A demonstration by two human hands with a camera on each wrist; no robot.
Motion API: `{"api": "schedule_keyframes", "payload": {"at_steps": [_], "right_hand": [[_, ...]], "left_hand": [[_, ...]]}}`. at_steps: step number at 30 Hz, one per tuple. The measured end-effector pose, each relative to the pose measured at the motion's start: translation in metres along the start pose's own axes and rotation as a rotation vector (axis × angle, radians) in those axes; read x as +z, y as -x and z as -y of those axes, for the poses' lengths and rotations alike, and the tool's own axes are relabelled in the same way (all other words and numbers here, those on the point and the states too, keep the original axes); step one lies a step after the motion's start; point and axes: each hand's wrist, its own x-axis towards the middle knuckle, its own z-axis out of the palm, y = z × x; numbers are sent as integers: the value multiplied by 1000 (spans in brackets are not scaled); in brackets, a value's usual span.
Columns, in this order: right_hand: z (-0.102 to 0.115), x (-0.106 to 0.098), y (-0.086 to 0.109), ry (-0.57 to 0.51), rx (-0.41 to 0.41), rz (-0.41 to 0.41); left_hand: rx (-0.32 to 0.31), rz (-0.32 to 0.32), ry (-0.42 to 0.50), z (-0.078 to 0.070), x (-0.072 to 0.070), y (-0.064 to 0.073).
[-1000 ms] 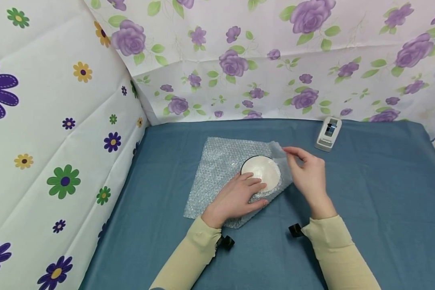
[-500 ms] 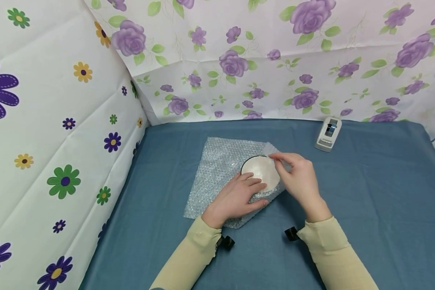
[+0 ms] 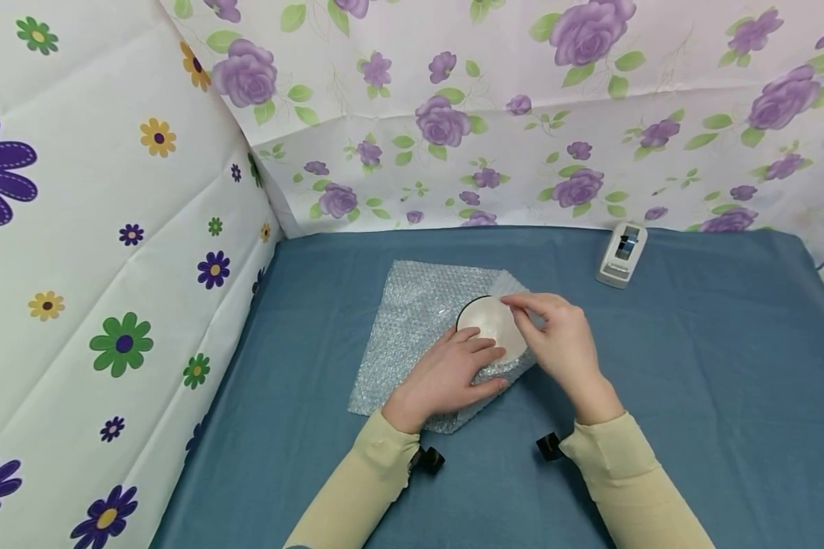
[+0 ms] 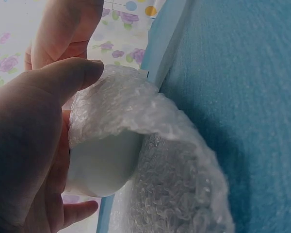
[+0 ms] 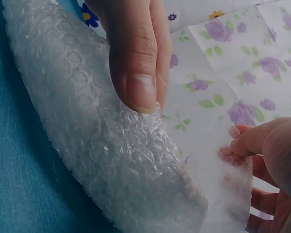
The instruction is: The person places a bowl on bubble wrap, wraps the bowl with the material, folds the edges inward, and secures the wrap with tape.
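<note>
A white bowl (image 3: 504, 324) with a dark rim line sits on a sheet of bubble wrap (image 3: 412, 328). My left hand (image 3: 446, 374) rests on the bowl with its fingers spread, its thumb pressing on a folded part of the wrap. In the left wrist view the bowl's rounded side (image 4: 104, 162) shows beneath the fold. Between thumb and forefinger, my right hand (image 3: 566, 343) pinches a translucent edge of the wrap, drawn over the bowl's right side. The right wrist view shows this thin, see-through edge (image 5: 208, 170) stretched to the right hand's fingertips.
A white tape dispenser (image 3: 622, 255) stands at the back right of the table, which is covered by a blue cloth (image 3: 728, 381). Flower-patterned sheets (image 3: 384, 114) rise at the back and left. Black camera mounts (image 3: 549, 447) jut from both wrists.
My right hand has moved left and slightly toward me, drawing the pinched wrap edge over the bowl's right side. My left hand has stayed in place.
</note>
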Motion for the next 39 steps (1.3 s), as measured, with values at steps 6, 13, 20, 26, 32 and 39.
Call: {"api": "schedule_keyframes", "payload": {"at_steps": [6, 13, 20, 26, 32, 39], "right_hand": [[2, 2, 1, 18, -4, -1], [3, 4, 0, 42, -56, -4], [3, 4, 1, 71, -97, -22], [2, 3, 0, 89, -69, -30], [1, 3, 0, 100, -32, -15], [2, 2, 2, 117, -8, 27]], "left_hand": [[-6, 5, -3, 0, 0, -1], [-3, -8, -19, 0, 1, -1], [3, -22, -41, 1, 1, 0], [6, -23, -59, 1, 1, 0], [2, -12, -68, 1, 1, 0], [-11, -3, -63, 2, 1, 0]]}}
